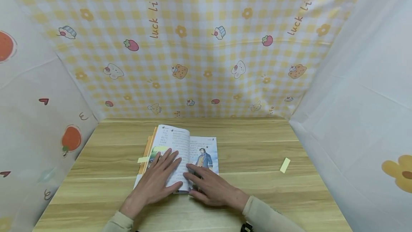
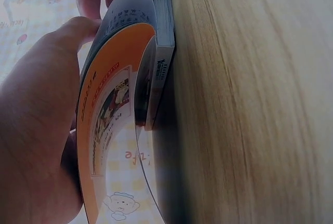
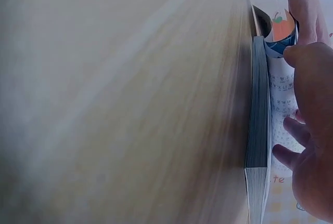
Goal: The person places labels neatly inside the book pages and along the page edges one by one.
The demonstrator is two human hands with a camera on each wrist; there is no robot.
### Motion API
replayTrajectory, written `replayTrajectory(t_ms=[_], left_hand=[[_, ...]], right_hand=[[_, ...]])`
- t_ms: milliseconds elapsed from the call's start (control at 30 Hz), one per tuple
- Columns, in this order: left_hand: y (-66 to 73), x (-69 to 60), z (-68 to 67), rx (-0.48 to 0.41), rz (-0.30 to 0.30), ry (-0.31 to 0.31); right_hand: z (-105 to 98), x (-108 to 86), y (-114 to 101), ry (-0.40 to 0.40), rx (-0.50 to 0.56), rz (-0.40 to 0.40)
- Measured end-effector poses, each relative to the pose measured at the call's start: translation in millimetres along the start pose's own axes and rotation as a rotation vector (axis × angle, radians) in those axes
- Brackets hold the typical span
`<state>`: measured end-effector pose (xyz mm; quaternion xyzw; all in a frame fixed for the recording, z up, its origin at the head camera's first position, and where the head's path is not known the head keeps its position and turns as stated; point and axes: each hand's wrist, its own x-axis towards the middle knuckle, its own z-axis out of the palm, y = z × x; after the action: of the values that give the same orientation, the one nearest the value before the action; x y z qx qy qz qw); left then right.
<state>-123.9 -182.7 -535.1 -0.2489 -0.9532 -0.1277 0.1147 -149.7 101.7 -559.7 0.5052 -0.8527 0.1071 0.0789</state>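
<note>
An illustrated book (image 1: pixel 181 146) lies spread on the wooden table, its left-hand pages arched up, with a man in a blue coat drawn on the right page. My left hand (image 1: pixel 157 178) rests on the left page with fingers spread. On the right page near the spine, my right hand (image 1: pixel 214 187) touches the paper with its fingertips. A pale yellow sticky strip (image 1: pixel 143 159) juts from the book's left edge, and another yellow strip (image 1: pixel 161 149) lies on the left page by the left fingertips. In the left wrist view, an orange cover flap (image 2: pixel 112 78) curves under the raised pages.
A loose pale yellow strip (image 1: pixel 284 165) lies on the wooden table (image 1: pixel 251 196) to the right of the book. A yellow checked cloth (image 1: pixel 199 53) hangs behind the table, and white sheets (image 1: pixel 363 117) hang at both sides.
</note>
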Motion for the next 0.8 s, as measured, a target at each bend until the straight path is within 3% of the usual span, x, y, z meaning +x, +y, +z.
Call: replayTrajectory(t_ms=[400, 800], left_hand=[[2.8, 0.0, -0.8, 0.034, 0.031, 0.039], [1.0, -1.8, 0.9, 0.044, 0.003, 0.001]], right_hand=[[1.6, 1.8, 1.4, 0.03, -0.044, -0.059], [-3.1, 2.0, -2.9, -0.08, -0.015, -0.015]])
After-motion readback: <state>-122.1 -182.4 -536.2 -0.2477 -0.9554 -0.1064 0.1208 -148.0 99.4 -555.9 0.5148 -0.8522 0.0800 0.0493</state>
